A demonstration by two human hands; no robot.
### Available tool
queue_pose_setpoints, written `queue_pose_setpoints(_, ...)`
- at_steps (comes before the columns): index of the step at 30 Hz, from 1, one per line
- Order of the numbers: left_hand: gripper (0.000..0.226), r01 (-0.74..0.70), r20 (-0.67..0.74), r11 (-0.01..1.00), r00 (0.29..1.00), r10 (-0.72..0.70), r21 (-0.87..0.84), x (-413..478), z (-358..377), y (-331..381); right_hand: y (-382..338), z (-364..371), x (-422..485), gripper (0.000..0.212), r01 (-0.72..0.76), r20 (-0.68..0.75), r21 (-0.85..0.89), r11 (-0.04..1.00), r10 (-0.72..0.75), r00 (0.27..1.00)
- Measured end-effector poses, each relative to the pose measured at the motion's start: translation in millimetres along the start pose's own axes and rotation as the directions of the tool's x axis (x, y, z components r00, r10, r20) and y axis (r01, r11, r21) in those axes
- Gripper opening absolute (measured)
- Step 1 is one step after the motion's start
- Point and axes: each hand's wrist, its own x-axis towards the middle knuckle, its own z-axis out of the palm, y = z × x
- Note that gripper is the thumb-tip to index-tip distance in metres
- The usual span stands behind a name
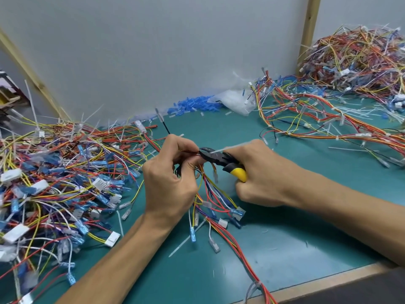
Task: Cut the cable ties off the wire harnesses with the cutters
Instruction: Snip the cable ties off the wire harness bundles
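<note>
A tangled heap of harnesses (57,172) covers the left edge of the bench (285,238). Near the middle, the left hand (168,178) has its grip pinched on a wire harness (209,190), whose leads trail toward the front edge. The right hand (260,172) has its grip wrapped round yellow-handled cutters (222,161), blades at a white cable tie (232,147). Another pile (355,55) fills the far right corner.

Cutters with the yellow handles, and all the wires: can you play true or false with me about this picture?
1. The right hand grips the black cutters with yellow handles. True.
2. The left hand holds nothing. False: the left hand holds a bundle of coloured wires.
3. The table is covered in red. False: a green table mat covers it.
4. A white plastic bag lies by the grey wall. True.
</note>
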Motion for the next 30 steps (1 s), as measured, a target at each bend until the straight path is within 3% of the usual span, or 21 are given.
queue_pose_setpoints(21,0.029,0.069,0.026,0.993,0.997,-0.067,-0.093,3,2,1,-2,0,3,0.021,-0.044,-0.042,0.108,0.993,0.048,0.998)
queue_pose_setpoints(25,0.028,0.077,0.016,0.991,0.997,-0.075,-0.114,5,3,3,-3,-4,2,0.013,-0.001,-0.093,-0.023,1.000,-0.001,0.996)
queue_pose_setpoints(27,0.028,0.056,0.011,0.993,0.998,-0.055,-0.105,7,2,3,-5,-8,2,0.020,0.015,-0.108,-0.104,0.995,-0.026,0.994)
queue_pose_setpoints(30,0.026,0.039,0.029,0.996,0.999,-0.037,-0.081,7,2,-1,-2,-10,5,0.014,0.006,-0.084,-0.119,0.993,-0.016,0.996)
